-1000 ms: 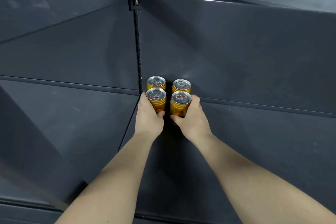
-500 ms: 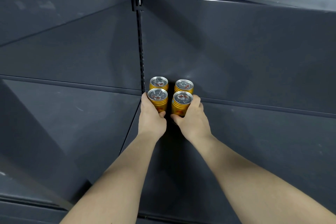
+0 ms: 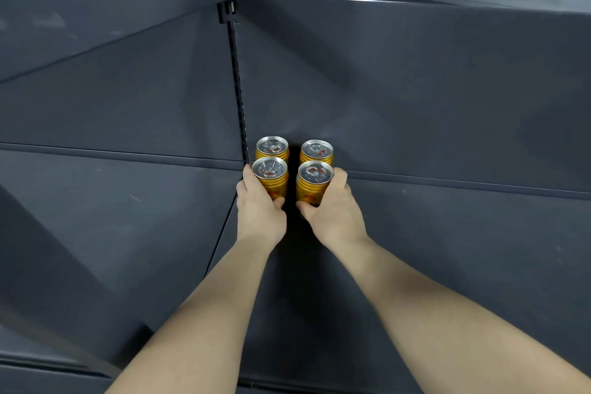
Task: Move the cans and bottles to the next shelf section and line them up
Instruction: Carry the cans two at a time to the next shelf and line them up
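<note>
Gold cans (image 3: pixel 272 146), silver pull-tab lids, ribbed bodies | count: four, upright, two-by-two block | located on dark grey shelf (image 3: pixel 447 249) at back panel, just right of slotted upright (image 3: pixel 238 89) | front-left can (image 3: pixel 271 184) gripped by fingers of left hand (image 3: pixel 260 217); front-right can (image 3: pixel 311 185) gripped by fingers of right hand (image 3: pixel 335 214)

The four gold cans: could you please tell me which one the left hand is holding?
The front-left can, in the near row; the left hand wraps round it. The right hand holds the front-right can; the rear cans are not gripped.
</note>
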Tool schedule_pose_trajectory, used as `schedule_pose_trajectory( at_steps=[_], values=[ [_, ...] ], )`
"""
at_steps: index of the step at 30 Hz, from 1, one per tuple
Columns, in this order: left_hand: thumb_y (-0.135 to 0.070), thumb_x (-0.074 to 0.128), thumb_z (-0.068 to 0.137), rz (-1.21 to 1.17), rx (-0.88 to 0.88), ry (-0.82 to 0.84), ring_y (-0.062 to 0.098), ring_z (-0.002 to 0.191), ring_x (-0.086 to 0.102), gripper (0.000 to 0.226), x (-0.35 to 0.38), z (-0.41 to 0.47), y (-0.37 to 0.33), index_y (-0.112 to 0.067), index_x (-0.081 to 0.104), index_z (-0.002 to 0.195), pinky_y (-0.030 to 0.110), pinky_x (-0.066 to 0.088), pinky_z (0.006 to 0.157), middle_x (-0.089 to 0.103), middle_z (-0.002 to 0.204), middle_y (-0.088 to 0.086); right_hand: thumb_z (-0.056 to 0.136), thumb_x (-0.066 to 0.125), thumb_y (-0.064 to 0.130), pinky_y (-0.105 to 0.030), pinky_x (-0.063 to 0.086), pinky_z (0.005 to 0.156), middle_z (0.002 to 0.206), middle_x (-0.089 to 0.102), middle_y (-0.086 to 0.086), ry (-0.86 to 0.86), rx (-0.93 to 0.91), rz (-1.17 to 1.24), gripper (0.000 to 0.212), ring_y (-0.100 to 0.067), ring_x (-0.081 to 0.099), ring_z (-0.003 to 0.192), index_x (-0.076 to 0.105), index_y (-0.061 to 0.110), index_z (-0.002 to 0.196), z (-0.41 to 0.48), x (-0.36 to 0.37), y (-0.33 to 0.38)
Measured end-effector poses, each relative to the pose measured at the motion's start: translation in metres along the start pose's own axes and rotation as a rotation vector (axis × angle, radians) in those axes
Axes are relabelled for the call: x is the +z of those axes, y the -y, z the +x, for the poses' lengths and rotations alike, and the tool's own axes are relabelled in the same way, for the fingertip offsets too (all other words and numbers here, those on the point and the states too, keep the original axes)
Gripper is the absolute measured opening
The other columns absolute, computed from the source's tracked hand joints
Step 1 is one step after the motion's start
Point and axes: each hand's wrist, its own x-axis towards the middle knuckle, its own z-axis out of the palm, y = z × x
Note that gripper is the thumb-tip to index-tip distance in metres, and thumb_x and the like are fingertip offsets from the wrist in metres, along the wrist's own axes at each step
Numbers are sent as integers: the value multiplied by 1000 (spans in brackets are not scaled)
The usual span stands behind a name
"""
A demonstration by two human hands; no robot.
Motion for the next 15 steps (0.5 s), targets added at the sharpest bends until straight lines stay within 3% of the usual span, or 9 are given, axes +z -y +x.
schedule_pose_trajectory(
  at_steps=[8, 15],
  values=[
    [-6, 64, 94, -26, -6, -2, 25, 142, 36, 86, -1, -2, 0, -19, 9, 158, 41, 37, 112, 28, 156, 4, 81, 80, 39, -36, 51, 88, 138, 49, -4, -6, 8, -5, 83, -24, 57, 120, 25, 23, 142, 0, 1, 1],
    [-5, 69, 91, -75, -2, -24, 24, 138, 41, 78, -1, -2, 1, -18, 23, 152, 41, 40, 110, 39, 150, 4, 80, 81, 40, -39, 51, 94, 141, 48, -3, 38, 17, 10, 88, -24, 54, 125, 24, 24, 145, 1, -3, 1]
  ],
)
